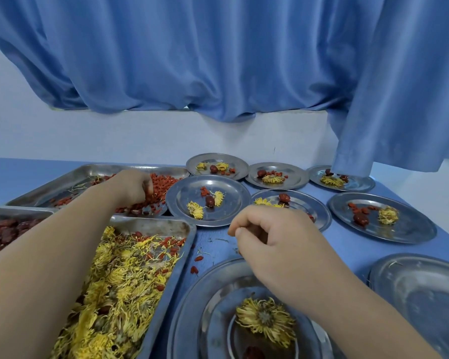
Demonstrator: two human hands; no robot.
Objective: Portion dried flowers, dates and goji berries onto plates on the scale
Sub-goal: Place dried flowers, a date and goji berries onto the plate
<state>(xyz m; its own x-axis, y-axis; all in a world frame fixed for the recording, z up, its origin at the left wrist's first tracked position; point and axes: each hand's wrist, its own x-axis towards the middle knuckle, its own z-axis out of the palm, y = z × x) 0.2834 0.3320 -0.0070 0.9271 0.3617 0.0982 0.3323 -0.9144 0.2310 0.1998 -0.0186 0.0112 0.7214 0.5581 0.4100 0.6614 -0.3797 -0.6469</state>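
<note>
While left hand (132, 186) pinches goji berries (163, 183), right hand (272, 237) curls, grip contents unclear.

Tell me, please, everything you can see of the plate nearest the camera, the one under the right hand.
The nearest plate is round, shallow, dull scuffed metal, lying flat on the blue table, its near edge cut off by the frame. It looks stacked on another plate. One large dried yellow flower lies in it, with a dark red date at the frame's bottom. The right hand hovers above its far rim.
</note>
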